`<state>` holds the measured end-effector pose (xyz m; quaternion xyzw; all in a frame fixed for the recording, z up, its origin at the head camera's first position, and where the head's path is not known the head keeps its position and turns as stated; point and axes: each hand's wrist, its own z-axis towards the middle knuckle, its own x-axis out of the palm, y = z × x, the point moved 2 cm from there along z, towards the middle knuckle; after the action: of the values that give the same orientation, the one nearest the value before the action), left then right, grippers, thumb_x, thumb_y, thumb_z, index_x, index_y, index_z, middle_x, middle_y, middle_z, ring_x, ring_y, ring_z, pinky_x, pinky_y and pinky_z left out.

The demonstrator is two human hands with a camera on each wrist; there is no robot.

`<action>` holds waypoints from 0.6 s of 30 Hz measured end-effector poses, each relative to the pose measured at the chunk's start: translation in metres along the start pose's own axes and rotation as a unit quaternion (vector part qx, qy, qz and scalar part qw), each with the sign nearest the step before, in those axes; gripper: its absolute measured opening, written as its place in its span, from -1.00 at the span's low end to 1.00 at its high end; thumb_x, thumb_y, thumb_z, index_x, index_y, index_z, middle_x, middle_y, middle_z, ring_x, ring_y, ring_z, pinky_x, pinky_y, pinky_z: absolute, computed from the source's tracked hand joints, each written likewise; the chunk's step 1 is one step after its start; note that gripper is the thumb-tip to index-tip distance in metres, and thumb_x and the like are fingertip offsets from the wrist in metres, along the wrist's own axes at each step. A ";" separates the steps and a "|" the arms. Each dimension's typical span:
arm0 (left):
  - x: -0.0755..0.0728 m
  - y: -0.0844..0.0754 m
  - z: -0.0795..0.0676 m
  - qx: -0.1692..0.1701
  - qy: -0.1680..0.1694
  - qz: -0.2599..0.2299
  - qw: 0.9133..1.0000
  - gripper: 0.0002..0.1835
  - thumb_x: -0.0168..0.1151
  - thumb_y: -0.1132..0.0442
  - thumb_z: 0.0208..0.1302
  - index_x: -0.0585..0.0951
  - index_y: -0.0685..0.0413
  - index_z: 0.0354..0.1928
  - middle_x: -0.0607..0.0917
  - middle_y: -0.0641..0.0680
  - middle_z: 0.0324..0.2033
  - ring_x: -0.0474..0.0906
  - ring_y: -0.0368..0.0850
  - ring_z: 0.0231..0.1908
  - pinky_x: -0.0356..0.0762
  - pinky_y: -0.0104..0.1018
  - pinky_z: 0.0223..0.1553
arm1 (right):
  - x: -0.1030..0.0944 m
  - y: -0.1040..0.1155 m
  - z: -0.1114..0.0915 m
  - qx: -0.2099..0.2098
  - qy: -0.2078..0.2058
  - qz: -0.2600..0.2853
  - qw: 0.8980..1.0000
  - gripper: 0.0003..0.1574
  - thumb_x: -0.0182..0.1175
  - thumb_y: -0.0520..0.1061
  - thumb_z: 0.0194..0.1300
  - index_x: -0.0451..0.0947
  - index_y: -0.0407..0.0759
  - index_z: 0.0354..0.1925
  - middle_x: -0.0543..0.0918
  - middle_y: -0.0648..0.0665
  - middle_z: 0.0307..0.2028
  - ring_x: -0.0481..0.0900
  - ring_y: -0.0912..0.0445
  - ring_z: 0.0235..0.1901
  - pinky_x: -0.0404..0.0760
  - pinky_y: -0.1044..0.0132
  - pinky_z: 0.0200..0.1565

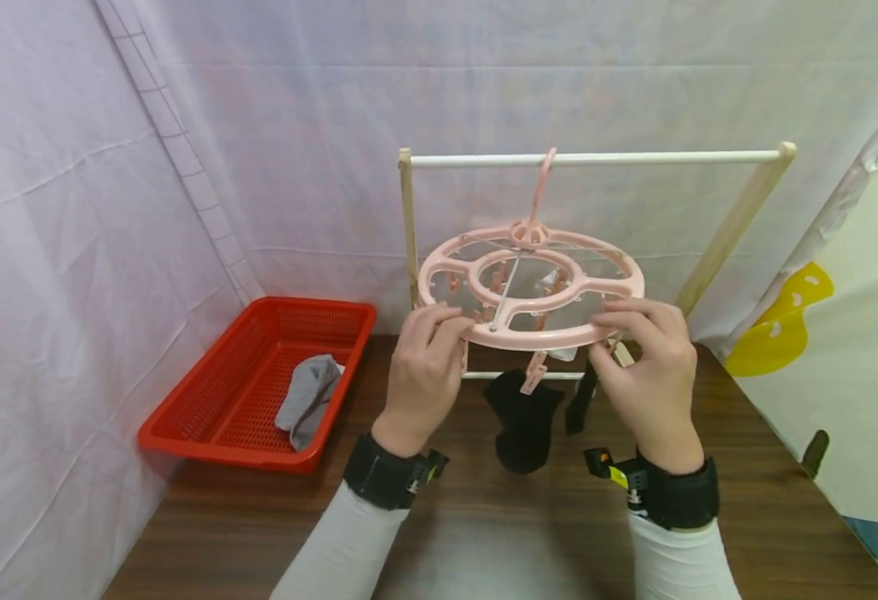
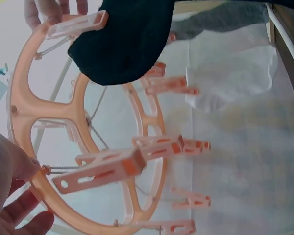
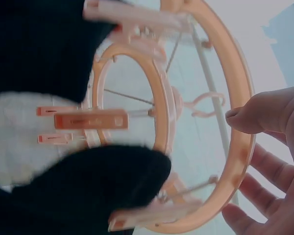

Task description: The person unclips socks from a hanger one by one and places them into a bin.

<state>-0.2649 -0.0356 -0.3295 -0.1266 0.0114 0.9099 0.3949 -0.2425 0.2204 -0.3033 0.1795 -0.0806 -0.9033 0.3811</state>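
A pink round clip hanger [image 1: 536, 339] hangs by its hook from a white rod [image 1: 671, 157], its ring tilted toward me. My left hand [image 1: 426, 375] pinches the near left part of the rim between thumb and fingers. On the near right part, my right hand [image 1: 652, 375] grips the rim the same way. A black sock [image 1: 525, 433] dangles from a clip [image 1: 535, 372] between the hands, and another dark sock [image 1: 580, 404] hangs behind it to the right. The left wrist view shows a white sock [image 2: 230, 73] farther round the ring, plus several clips without socks.
To the left, a red plastic basket [image 1: 210, 452] holds a grey sock [image 1: 307, 400]. Wooden posts [image 1: 735, 225] carry the rod above the brown table [image 1: 769, 517]. White curtains [image 1: 296, 167] stand behind and at the left; a yellow shape [image 1: 780, 333] is on the right wall.
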 end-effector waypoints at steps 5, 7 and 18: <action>-0.003 0.007 0.002 -0.012 -0.004 -0.018 1.000 -0.87 0.20 0.46 0.22 0.66 0.15 -0.24 0.67 0.17 -0.15 0.55 0.12 -0.01 0.42 -0.19 0.19 | -0.003 -0.002 0.001 0.006 -0.008 0.009 1.000 -0.78 0.38 -0.27 -0.03 0.74 -0.19 -0.30 0.73 -0.15 -0.18 0.53 -0.12 -0.07 0.39 0.22 0.00; -0.003 0.009 0.002 -0.017 -0.004 -0.022 1.000 -0.88 0.22 0.45 0.22 0.66 0.15 -0.24 0.68 0.17 -0.14 0.55 0.12 -0.01 0.42 -0.20 0.19 | -0.003 -0.002 0.002 0.005 -0.009 0.012 1.000 -0.80 0.38 -0.27 -0.03 0.74 -0.19 -0.32 0.73 -0.15 -0.19 0.53 -0.12 -0.08 0.38 0.23 0.00; -0.003 0.008 0.003 -0.037 0.001 -0.039 0.999 -0.82 0.20 0.47 0.15 0.67 0.16 -0.22 0.69 0.19 -0.12 0.55 0.14 0.03 0.40 -0.20 0.22 | -0.003 -0.001 0.002 0.001 -0.009 0.021 1.000 -0.82 0.37 -0.30 -0.02 0.74 -0.19 -0.35 0.73 -0.16 -0.21 0.52 -0.12 -0.09 0.36 0.22 -0.04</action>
<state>-0.2695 -0.0428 -0.3269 -0.1426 -0.0269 0.8936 0.4247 -0.2419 0.2226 -0.3014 0.1703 -0.0886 -0.8967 0.3989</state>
